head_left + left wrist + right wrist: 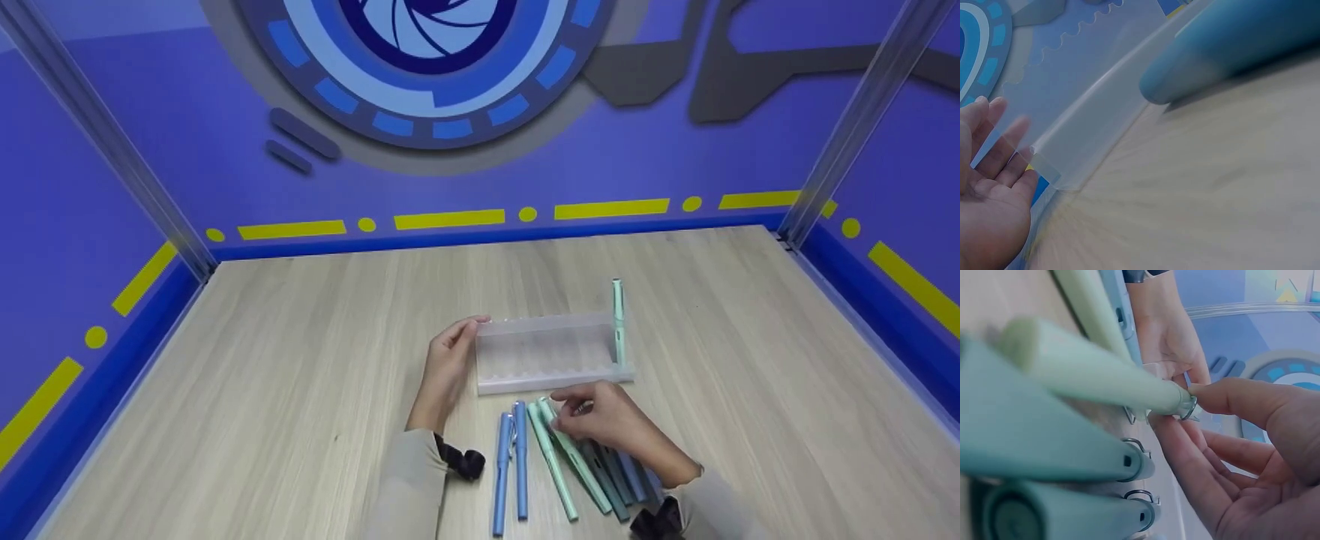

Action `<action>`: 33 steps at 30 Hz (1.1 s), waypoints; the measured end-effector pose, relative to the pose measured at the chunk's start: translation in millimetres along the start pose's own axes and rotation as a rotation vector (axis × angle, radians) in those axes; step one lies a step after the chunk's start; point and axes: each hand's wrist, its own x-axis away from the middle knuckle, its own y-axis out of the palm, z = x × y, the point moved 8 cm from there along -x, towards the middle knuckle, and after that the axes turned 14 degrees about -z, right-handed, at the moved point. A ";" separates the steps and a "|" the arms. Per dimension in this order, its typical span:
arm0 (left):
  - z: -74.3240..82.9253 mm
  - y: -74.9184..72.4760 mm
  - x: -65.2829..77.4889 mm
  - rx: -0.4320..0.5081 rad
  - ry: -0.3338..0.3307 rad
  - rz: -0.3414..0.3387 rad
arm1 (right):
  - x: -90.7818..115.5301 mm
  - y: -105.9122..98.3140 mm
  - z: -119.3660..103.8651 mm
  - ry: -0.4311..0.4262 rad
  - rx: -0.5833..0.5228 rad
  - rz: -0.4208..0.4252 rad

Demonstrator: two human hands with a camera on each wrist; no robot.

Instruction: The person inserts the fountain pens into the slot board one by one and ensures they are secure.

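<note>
A clear plastic pen rack stands in the middle of the table, with one light green pen upright at its right end. My left hand holds the rack's left side, thumb and fingers at the upper corner; in the left wrist view several fingers show behind the clear panel. Below the rack, my right hand pinches the clip end of a light green pen between thumb and fingers. That pen's other end points toward me. Beside it lies another light green pen.
Two blue pens lie left of the green ones. Darker teal pens and bluish pens lie under and beside my right forearm, partly hidden. Blue panels wall the table's back and sides.
</note>
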 end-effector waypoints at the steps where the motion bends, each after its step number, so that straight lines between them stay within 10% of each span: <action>1: -0.1 0.0 -0.2 0.004 0.002 0.000 | -0.2 -0.6 0.0 -0.001 -0.003 0.003; 33: 0.0 -0.6 -0.8 0.019 0.028 0.006 | 21.4 -46.1 -15.9 -0.122 -0.158 0.089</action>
